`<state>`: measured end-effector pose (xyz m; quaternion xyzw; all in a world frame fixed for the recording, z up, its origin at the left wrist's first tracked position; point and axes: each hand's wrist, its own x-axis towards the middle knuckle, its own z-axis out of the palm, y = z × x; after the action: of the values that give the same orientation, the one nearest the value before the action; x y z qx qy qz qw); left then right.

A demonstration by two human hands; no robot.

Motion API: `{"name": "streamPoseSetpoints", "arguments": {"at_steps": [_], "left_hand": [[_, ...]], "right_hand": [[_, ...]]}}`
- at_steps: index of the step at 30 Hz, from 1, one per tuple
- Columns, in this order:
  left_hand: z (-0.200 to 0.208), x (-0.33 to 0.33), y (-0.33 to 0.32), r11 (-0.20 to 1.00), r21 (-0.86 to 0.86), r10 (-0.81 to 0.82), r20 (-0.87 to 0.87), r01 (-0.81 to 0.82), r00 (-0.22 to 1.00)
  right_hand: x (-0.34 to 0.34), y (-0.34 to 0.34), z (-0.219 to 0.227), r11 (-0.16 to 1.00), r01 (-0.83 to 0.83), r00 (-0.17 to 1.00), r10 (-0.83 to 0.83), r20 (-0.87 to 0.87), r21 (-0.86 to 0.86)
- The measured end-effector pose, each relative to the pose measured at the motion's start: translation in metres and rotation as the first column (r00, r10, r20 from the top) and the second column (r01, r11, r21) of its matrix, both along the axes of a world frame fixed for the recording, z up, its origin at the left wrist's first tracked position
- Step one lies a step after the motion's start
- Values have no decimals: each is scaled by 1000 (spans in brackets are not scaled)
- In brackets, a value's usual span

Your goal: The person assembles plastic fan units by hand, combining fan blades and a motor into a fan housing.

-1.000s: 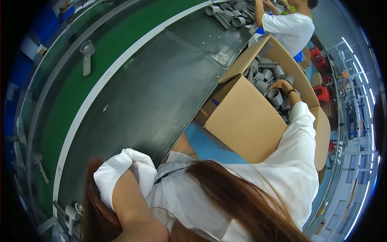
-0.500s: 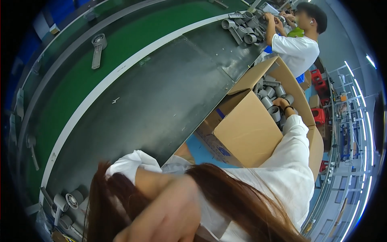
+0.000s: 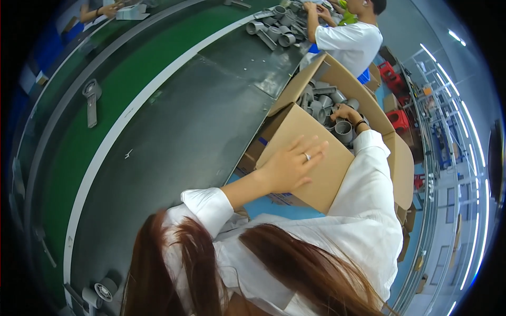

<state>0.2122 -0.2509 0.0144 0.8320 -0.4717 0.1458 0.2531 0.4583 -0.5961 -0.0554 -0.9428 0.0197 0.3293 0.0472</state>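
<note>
1. The right hand (image 3: 346, 114) is placed inside the mouth of a cardboard box (image 3: 360, 88), with its fingers curled downward among gray plastic parts (image 3: 317, 109).
2. Whether a part is gripped by the right hand cannot be told, since the fingertips are partly hidden. A round gray cup (image 3: 343, 130) is seen just below it.
3. A black band (image 3: 360, 122) is worn on the wrist behind that hand.
4. The left hand (image 3: 294, 164) is held over the near flap (image 3: 304, 122) of the box, nearer the body than the right hand. Its fingers are spread wide, and a ring (image 3: 307, 156) is worn on one. Whether the flap is touched cannot be told.
5. To the left of the left hand, a dark table (image 3: 174, 121) is seen, with a small white scrap (image 3: 128, 154) left on it.
6. Farther left, a long-handled gray piece (image 3: 91, 105) is laid on a green belt (image 3: 126, 63).
7. Well beyond both hands, a gray heap (image 3: 279, 26) is piled at the table's far end, beside a co-worker (image 3: 350, 45) dressed in white.
8. To the right of the right hand, red stools (image 3: 398, 121) are set beyond the box.
</note>
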Motion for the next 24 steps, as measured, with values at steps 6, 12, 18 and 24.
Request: {"name": "streamPoseSetpoints", "arguments": {"at_steps": [6,12,18,24], "left_hand": [[-3,0,-13,992,-116,-50,73,58,996],[-10,-4,-14,996,-92,-10,73,17,997],[-20,-10,-6,994,-106,2,70,5,998],[-34,-7,-8,992,-125,-17,125,33,992]], "right_hand": [[-74,-44,116,895,71,893,-254,372,441],[-77,-18,114,883,-79,889,-148,433,463],[-78,15,127,695,-219,859,-196,473,685],[-94,4,139,553,-308,739,-374,561,774]]}}
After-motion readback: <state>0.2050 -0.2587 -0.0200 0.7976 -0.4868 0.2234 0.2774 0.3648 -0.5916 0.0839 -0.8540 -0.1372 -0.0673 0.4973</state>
